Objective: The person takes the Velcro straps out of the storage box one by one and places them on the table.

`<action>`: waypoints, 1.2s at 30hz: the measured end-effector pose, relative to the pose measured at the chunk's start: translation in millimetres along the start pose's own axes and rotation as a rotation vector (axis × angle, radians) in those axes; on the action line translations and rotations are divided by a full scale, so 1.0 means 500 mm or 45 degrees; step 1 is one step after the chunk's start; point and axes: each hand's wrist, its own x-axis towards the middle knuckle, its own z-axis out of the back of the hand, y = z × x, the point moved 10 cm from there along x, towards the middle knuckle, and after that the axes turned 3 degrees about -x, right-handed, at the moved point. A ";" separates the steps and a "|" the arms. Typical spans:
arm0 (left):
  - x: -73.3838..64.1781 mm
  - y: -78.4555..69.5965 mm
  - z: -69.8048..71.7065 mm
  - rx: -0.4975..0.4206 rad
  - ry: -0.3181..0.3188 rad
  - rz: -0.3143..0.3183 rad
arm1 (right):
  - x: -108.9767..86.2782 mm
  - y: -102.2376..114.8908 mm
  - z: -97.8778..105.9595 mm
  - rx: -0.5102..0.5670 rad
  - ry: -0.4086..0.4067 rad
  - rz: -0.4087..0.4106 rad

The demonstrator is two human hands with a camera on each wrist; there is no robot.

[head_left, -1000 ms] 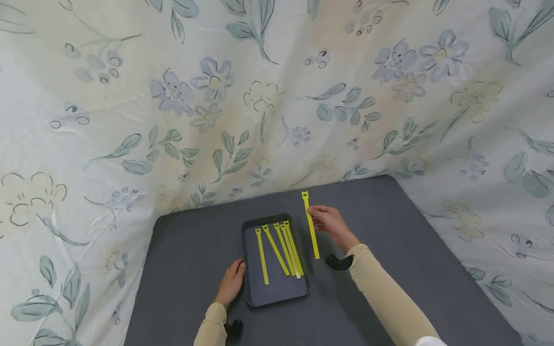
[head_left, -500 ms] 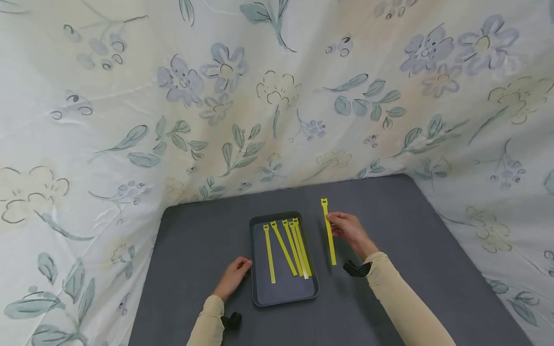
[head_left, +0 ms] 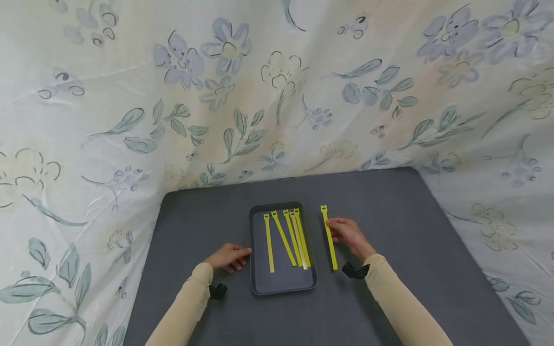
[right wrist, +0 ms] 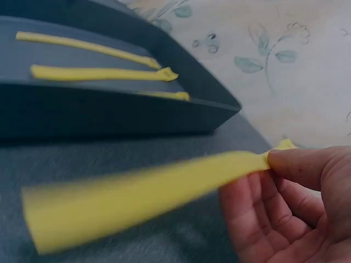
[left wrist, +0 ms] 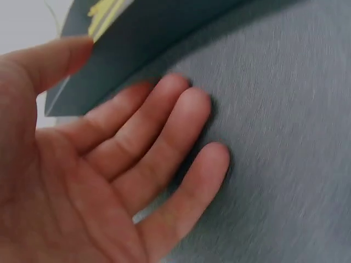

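My right hand (head_left: 348, 235) pinches a yellow hook-and-loop cable tie (right wrist: 148, 192) near its slotted head, between thumb and fingers. The tie hangs beside the right side of a dark shallow tray (head_left: 283, 290), its tail pointing toward me. Several more yellow cable ties (head_left: 269, 245) lie lengthwise in the tray, most of them bunched toward its right side, one apart at the left. My left hand (head_left: 227, 256) is at the tray's left side. In the left wrist view its thumb touches the tray's rim, while the other fingers (left wrist: 189, 120), loosely bent, rest close over the table.
The tray stands on a dark grey table (head_left: 203, 211). A pale floral cloth (head_left: 242, 120) hangs behind the table's far edge and along its sides. Each wrist wears a black camera mount (head_left: 356, 270).
My right hand has brought the cable tie toward me and a little away from the tray. The left hand's fingers have turned outward from the tray, thumb still at its rim. The head view has shifted.
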 end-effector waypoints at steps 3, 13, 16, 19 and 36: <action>0.003 -0.003 -0.001 0.051 0.102 0.029 | 0.000 -0.017 0.004 -0.008 -0.013 -0.006; 0.047 -0.054 0.023 0.140 0.245 0.042 | 0.042 -0.007 0.035 -0.101 -0.079 -0.018; 0.046 -0.042 0.017 0.124 0.239 0.063 | 0.044 -0.012 0.028 -0.166 -0.070 -0.018; 0.036 -0.022 0.012 0.109 0.226 0.094 | 0.045 -0.023 0.014 -0.230 -0.049 -0.043; 0.014 -0.013 0.004 0.089 0.223 0.085 | 0.053 -0.024 0.013 -0.329 -0.091 -0.050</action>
